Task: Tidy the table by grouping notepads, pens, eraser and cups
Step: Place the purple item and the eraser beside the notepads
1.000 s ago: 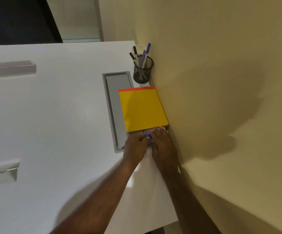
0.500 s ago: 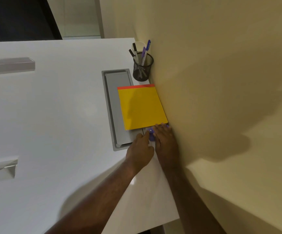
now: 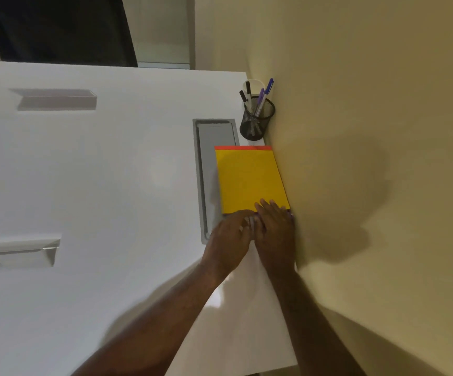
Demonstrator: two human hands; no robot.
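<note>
Keep your left hand [image 3: 232, 234] and right hand [image 3: 275, 229] low at the near edge of the yellow notepad with the red top strip [image 3: 249, 180], which lies along the white table's [image 3: 84, 172] right edge against the beige wall [image 3: 369, 131]. Nudge the small purple-and-white thing between your hands squarely against the pad; whether your fingers pinch it I cannot tell. The black mesh pen cup [image 3: 258, 120] stands in the far right corner, beside a grey recessed hatch [image 3: 206, 172].

No writing, label, brand or number can be read anywhere; the yellow notepad [image 3: 251, 180] just beyond the fingertips shows only a plain cover.
</note>
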